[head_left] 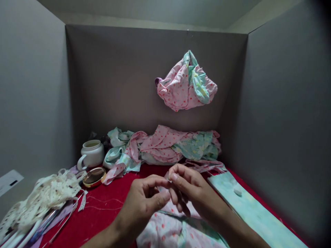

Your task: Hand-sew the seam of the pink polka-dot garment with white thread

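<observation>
My left hand [148,198] and my right hand [187,186] meet above the work surface, fingertips almost touching. Both are closed in a pinch. Something small and pale sits at the fingertips, too small to name; a needle or thread cannot be made out. Below the hands lies a pink dotted fabric piece [165,227] with mint-green parts, partly covered by my wrists and fingers.
Cream lace trim [49,194] lies heaped at left, near a white mug [92,155] and a round gold-rimmed case [94,176]. Fabric scraps [165,144] line the back. A sewn pink cloth item [178,88] hangs on the back panel. A mint board [253,203] carries white chalk [237,192].
</observation>
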Demonstrator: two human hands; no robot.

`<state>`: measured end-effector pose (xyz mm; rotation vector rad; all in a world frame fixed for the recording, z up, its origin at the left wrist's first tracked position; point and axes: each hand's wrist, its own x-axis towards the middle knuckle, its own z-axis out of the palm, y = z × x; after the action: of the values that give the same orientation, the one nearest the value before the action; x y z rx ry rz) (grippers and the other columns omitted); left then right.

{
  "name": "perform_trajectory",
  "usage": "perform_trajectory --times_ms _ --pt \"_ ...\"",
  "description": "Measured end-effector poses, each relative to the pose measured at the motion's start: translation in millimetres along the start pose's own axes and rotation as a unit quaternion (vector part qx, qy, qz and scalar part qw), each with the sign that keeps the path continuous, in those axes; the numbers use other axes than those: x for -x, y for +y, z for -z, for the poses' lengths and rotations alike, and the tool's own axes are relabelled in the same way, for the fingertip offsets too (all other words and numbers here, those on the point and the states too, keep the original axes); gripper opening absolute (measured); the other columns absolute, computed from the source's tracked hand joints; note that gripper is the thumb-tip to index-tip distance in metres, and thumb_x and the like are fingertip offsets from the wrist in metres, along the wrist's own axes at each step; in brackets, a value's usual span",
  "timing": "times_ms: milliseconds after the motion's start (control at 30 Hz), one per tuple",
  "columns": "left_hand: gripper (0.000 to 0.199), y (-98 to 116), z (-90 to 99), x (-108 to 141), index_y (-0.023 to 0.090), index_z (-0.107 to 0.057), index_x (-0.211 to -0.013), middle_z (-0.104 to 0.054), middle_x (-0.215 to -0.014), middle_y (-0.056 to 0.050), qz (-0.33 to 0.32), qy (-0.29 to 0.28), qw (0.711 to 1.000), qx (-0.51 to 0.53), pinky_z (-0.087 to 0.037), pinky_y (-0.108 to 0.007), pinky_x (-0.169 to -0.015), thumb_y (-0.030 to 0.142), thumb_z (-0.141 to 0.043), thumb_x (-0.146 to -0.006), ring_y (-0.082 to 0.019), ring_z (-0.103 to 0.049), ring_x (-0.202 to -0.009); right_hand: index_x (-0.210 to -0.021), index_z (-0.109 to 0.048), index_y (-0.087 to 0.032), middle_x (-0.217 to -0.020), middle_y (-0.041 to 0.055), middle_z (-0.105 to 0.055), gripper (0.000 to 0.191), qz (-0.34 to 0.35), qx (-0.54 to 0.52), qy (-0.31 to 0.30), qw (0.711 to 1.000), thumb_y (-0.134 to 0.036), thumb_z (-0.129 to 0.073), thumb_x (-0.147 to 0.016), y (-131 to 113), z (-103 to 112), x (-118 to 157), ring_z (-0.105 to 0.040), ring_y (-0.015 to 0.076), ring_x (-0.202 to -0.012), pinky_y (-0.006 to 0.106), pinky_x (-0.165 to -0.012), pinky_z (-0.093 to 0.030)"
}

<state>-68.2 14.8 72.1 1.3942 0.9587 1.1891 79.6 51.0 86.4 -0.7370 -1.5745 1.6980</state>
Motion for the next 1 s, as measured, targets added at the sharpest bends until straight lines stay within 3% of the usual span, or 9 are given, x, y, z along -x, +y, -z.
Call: perform_trajectory --times_ms 100,200,300,500,667,733,800,1000 --pt "0.023 -1.6 -0.5 -2.0 0.013 -0.063 -0.06 -0.059 -0.06 -0.003 0.041 -0.032 0.999 0.007 -0.04 -0.027 -0.063 0.032 -0.06 -0.074 -0.016 -0.055 -0.062 -0.081 -0.046 -0.018 -0.053 -0.0028 -0.054 0.03 0.019 0.138 0.024 0.99 -0.047 -0.046 -0.087 7.3 -1.7 -0.4 -0.047 0.0076 -0.039 0.014 -0.033 -0.032" --pt "0.02 -8.3 -0.4 -4.9 0.014 -0.06 -0.054 -0.047 -0.045 0.004 0.099 -0.003 0.995 -0.001 -0.029 -0.022 -0.047 0.028 -0.061 -0.068 -0.007 -0.035 -0.042 -0.082 -0.047 -0.018 -0.054 -0.0018 -0.055 0.024 0.033 0.251 0.026 0.967 -0.038 -0.039 -0.092 11.6 -0.9 -0.1 -0.05 0.0087 -0.043 0.016 -0.039 -0.035" --pt "0.019 -13.3 1.9 -7.6 0.014 -0.055 -0.054 -0.04 -0.043 0.008 0.111 0.038 0.993 -0.001 -0.017 -0.02 -0.042 0.028 -0.065 -0.062 -0.004 -0.021 -0.039 -0.082 -0.047 -0.018 -0.049 -0.0037 -0.05 0.023 0.031 0.29 0.007 0.957 -0.035 -0.037 -0.094 12.6 2.4 -0.5 -0.044 0.0081 -0.041 0.017 -0.04 -0.032" --pt "0.029 -10.0 13.1 -10.0 0.012 -0.057 -0.062 -0.038 -0.043 0.009 0.103 0.041 0.993 0.028 -0.012 -0.019 -0.037 0.039 -0.069 -0.062 -0.003 -0.024 -0.036 -0.079 -0.049 -0.018 -0.057 -0.0044 -0.04 0.021 0.069 0.273 0.046 0.959 -0.034 -0.043 -0.091 10.0 12.1 -3.6 -0.032 0.0075 -0.049 0.018 -0.043 -0.024" --pt "0.034 -11.8 18.8 -9.5 0.014 -0.053 -0.065 -0.06 -0.057 0.0 0.129 0.023 0.989 0.072 -0.011 -0.018 -0.032 0.043 -0.069 -0.065 0.0 -0.024 -0.031 -0.077 -0.046 -0.018 -0.056 -0.0051 -0.035 0.024 0.079 0.269 0.058 0.958 -0.037 -0.044 -0.09 2.2 21.1 -2.7 -0.027 0.0078 -0.048 0.019 -0.042 -0.021" --pt "0.033 -13.7 19.9 -10.1 0.015 -0.05 -0.066 -0.059 -0.052 0.0 0.139 0.024 0.987 0.073 -0.01 -0.018 -0.032 0.043 -0.068 -0.066 -0.001 -0.024 -0.03 -0.077 -0.046 -0.017 -0.056 -0.0058 -0.033 0.025 0.075 0.253 0.061 0.963 -0.04 -0.045 -0.089 -1.2 25.6 -0.6 -0.025 0.0072 -0.047 0.019 -0.04 -0.018" --pt "0.034 -15.3 20.3 -11.3 0.016 -0.049 -0.066 -0.053 -0.045 0.003 0.145 0.029 0.987 0.067 -0.009 -0.018 -0.032 0.044 -0.068 -0.066 -0.001 -0.021 -0.03 -0.078 -0.045 -0.018 -0.055 -0.0073 -0.031 0.026 0.061 0.215 0.053 0.973 -0.042 -0.047 -0.088 -3.4 29.6 1.4 -0.022 0.0061 -0.045 0.018 -0.039 -0.016" --pt "0.032 -21.4 15.3 -12.0 0.011 -0.059 -0.073 -0.049 -0.051 0.006 0.123 0.032 0.992 0.028 -0.014 -0.017 -0.037 0.038 -0.072 -0.059 -0.002 -0.026 -0.037 -0.078 -0.043 -0.019 -0.046 -0.0124 -0.023 0.03 0.046 0.041 0.004 0.998 -0.045 -0.055 -0.085 -6.4 30.9 4.3 -0.013 0.0027 -0.036 0.014 -0.033 -0.013"
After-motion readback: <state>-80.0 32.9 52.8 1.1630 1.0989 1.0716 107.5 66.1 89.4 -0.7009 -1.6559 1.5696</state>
